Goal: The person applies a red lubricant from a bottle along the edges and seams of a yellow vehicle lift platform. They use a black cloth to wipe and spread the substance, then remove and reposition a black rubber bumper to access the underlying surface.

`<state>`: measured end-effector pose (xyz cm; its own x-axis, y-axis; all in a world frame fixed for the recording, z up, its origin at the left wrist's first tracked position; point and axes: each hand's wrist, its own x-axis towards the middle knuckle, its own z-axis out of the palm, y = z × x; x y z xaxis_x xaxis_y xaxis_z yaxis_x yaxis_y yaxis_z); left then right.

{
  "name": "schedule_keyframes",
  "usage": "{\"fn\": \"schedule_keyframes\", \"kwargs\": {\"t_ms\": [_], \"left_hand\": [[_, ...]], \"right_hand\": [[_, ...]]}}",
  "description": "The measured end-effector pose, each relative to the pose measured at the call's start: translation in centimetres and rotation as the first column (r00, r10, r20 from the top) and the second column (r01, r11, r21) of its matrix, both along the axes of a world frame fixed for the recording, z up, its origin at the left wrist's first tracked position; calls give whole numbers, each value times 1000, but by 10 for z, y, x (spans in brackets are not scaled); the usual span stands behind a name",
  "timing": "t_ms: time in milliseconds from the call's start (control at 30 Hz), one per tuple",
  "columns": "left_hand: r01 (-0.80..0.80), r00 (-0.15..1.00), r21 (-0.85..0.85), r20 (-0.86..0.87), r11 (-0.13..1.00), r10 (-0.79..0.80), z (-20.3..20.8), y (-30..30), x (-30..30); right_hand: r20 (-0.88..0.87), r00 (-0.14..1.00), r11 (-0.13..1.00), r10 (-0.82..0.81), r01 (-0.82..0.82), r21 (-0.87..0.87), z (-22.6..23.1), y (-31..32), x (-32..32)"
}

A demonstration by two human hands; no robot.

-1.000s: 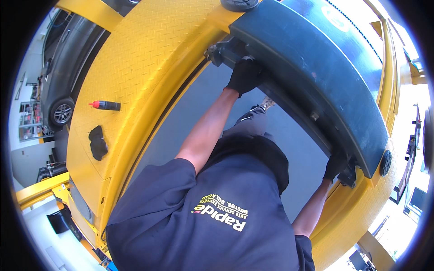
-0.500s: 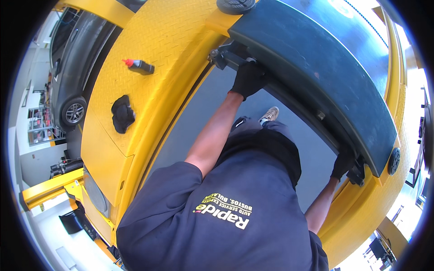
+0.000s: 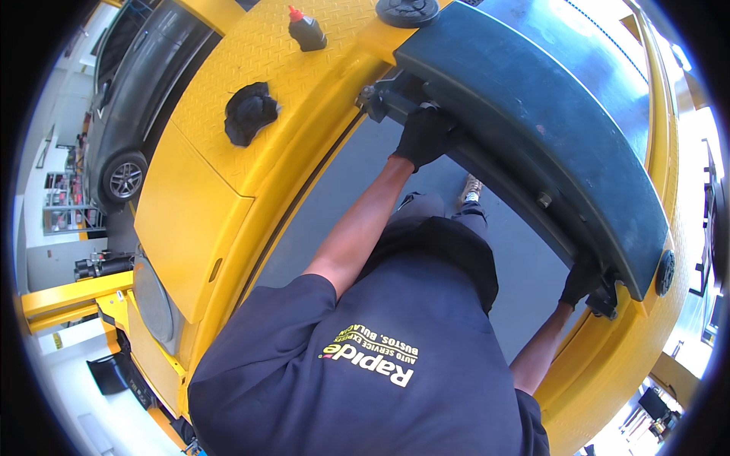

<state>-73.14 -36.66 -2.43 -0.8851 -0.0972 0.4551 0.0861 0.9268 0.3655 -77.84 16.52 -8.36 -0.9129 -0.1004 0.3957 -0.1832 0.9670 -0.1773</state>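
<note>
Between the left and right sides of a yellow lift frame [image 3: 201,266], a dark blue crossbeam [image 3: 532,125] spans the gap in front of the wearer. It looks heavy and rigid, unlikely to flex or break easily; its smooth outer shell could be slippery, so the better hold is probably its near lower edge, taken close to the 2 ends. That is where 2 black-gloved hands are: the left hand [image 3: 428,138] appears closed around this edge toward the left end, the right hand [image 3: 582,281] likewise by the right end, with fingertips hidden. Near the inner edge of the frame's left side lies a crumpled black cloth [image 3: 249,114]; farther along that side is a dark bottle [image 3: 308,36] with a red cap. Smallest, 1 bolt head [image 3: 544,199] juts out between the hands.
</note>
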Motion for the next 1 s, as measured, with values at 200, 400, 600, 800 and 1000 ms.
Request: {"fn": "schedule_keyframes", "kwargs": {"t_ms": [200,400,600,800,1000], "left_hand": [[9,1000,1,13,1000,-9,-9,-1,1],[106,993,-119,66,987,-99,12,11,-3],[57,979,104,190,993,-76,17,1,-5],[-66,969,14,238,998,61,34,27,-4],[-50,998,-33,47,998,52,32,9,4]], "right_hand": [[-94,994,987,50,-64,-146,-15,12,-4],[-116,993,991,36,-50,-126,13,-6,9],[9,1000,964,-9,11,-264,34,-10,-5],[22,993,974,-120,122,-193,65,-8,7],[-23,995,980,-100,94,-173,81,-19,9]]}}
